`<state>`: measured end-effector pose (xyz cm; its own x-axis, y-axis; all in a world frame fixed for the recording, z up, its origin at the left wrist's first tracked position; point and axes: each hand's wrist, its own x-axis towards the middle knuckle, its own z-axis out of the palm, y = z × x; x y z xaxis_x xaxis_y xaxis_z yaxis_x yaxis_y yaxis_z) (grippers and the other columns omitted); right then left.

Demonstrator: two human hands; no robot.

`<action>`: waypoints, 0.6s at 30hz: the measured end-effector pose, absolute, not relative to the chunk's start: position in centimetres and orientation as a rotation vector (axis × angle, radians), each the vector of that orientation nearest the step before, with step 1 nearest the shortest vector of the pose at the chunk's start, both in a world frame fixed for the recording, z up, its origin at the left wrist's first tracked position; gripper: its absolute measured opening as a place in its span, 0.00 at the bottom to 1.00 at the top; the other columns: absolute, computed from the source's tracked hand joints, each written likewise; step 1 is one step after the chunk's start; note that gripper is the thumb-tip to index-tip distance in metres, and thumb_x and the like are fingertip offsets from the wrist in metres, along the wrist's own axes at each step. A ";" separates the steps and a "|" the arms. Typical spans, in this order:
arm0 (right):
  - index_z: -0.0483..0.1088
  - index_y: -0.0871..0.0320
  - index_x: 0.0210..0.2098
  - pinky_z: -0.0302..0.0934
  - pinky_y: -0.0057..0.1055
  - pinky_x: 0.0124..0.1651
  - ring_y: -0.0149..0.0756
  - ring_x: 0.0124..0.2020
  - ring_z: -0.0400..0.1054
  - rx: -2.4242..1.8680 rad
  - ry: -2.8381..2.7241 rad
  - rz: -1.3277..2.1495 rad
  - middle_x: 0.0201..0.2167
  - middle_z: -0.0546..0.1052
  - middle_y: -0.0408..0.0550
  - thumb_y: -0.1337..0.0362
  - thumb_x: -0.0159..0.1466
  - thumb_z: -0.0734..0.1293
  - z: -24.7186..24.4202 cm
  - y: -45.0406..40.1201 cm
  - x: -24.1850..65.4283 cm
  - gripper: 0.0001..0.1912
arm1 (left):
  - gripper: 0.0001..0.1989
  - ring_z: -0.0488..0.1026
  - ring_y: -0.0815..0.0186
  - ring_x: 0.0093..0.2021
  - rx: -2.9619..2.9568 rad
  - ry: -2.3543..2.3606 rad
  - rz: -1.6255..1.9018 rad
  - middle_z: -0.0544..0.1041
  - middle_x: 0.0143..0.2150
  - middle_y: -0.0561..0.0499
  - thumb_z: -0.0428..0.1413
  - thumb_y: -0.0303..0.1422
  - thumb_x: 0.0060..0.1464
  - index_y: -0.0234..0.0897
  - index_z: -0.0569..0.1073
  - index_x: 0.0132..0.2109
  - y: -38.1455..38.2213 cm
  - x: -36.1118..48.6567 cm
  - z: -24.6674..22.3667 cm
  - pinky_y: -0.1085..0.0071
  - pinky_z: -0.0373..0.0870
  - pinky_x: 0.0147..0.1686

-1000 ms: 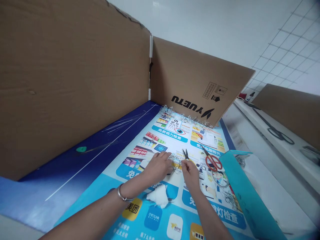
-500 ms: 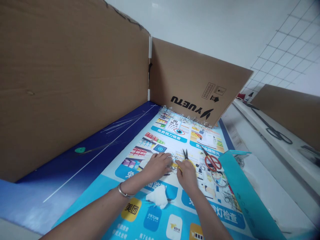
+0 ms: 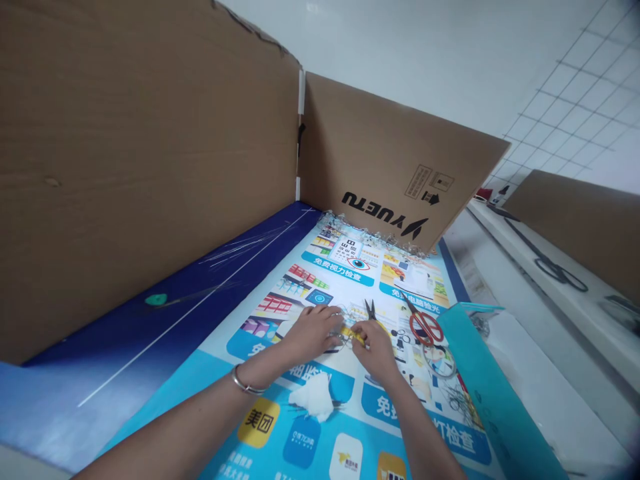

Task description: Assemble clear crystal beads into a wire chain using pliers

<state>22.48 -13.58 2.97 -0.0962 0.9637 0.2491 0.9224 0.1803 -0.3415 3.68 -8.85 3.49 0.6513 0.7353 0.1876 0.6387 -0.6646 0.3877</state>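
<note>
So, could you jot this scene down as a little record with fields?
Left hand: fingers at thin, silvery, wire-like pieces; grip unclear
Right hand: fingers bent, close to dark-bladed tool; grip unclear
Right of hands: red-handled metal scissors on blue-and-white printed sheet
Nearer the wearer: crumpled white paper or cloth
Back: upright brown cardboard panel printed YUETU, silvery tangle along its foot

Upright cardboard panel (image 3: 380, 133) with upside-down YUETU print; dark scissors (image 3: 544, 262) on a white ledge (image 3: 593, 317)
</note>
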 end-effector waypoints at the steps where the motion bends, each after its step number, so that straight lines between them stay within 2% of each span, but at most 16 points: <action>1: 0.68 0.53 0.36 0.53 0.27 0.36 0.31 0.32 0.62 -1.753 -2.048 0.153 0.30 0.68 0.42 0.65 0.56 0.61 3.1 -13.6 22.5 0.08 | 0.22 0.57 0.58 0.53 2.588 1.100 0.482 0.61 0.57 0.53 0.54 0.39 0.51 0.48 0.61 0.54 -8.8 3.6 3.5 0.62 0.53 0.49; 5: 0.69 0.55 0.32 0.54 0.28 0.36 0.32 0.32 0.62 -1.692 -1.974 0.198 0.29 0.69 0.44 0.59 0.61 0.57 3.2 -13.9 22.1 0.11 | 0.20 0.57 0.58 0.52 2.598 1.095 0.501 0.61 0.57 0.54 0.54 0.39 0.51 0.48 0.63 0.52 -8.8 3.5 3.4 0.62 0.54 0.49; 12: 0.69 0.55 0.37 0.55 0.32 0.39 0.37 0.37 0.62 -1.732 -1.883 0.096 0.32 0.70 0.47 0.63 0.59 0.57 2.1 -13.9 21.7 0.11 | 0.20 0.58 0.57 0.52 2.604 1.111 0.551 0.63 0.56 0.53 0.53 0.42 0.51 0.48 0.64 0.52 -8.7 3.2 3.2 0.62 0.54 0.48; 18: 0.67 0.55 0.38 0.54 0.32 0.39 0.38 0.37 0.61 -1.826 -1.859 -0.001 0.32 0.68 0.47 0.63 0.58 0.58 2.1 -14.0 21.6 0.10 | 0.21 0.58 0.57 0.52 2.593 1.132 0.536 0.62 0.57 0.52 0.52 0.43 0.51 0.47 0.64 0.52 -8.7 3.1 3.3 0.62 0.54 0.48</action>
<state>21.57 -13.99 2.11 0.0535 0.9296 0.3646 0.9299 0.0867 -0.3575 3.10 -8.69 3.26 0.6284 0.7439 0.2276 0.6477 -0.6623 0.3767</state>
